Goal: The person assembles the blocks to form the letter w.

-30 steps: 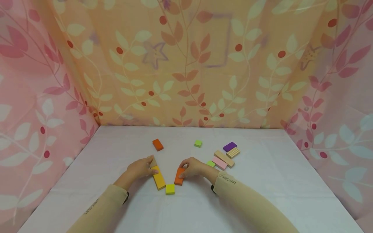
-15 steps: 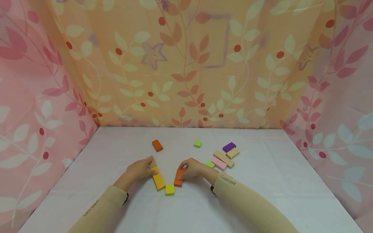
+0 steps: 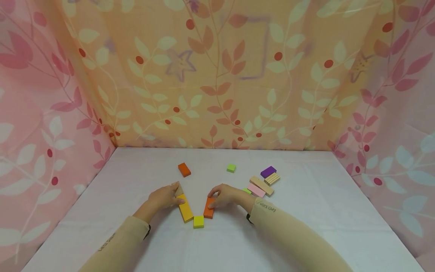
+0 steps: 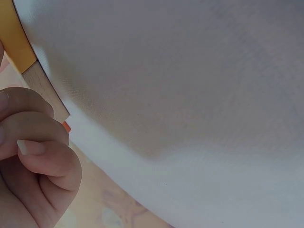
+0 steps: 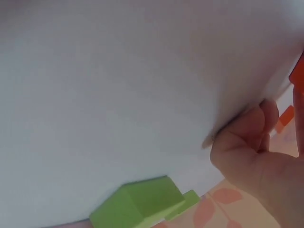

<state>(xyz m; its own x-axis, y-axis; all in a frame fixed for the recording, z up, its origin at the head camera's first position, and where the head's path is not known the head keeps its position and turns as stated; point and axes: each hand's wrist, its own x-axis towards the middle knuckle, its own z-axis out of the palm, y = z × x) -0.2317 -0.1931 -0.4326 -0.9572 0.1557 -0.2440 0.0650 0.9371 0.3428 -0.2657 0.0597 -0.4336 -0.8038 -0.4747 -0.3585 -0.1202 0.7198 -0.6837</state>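
In the head view, my left hand (image 3: 163, 197) has its thumb on an amber-yellow block (image 3: 185, 212) and its index finger by a bare wooden block (image 3: 179, 190) that continues the row behind it. The left wrist view shows this hand's fingers (image 4: 45, 159) curled beside the wooden block (image 4: 45, 88). My right hand (image 3: 224, 196) holds an orange block (image 3: 209, 211) lengthwise, thumb on top and index finger at its far end. A small yellow square block (image 3: 198, 221) lies at the near ends of the amber and orange blocks.
Another orange block (image 3: 184, 169) and a small green block (image 3: 231, 168) lie farther back. Right of my right hand are a green block (image 3: 247, 191), a pink block (image 3: 256, 190), a long wooden block (image 3: 261, 186), a striped block (image 3: 272, 178) and a purple block (image 3: 268, 172). Floral cloth (image 3: 217, 94) surrounds the table.
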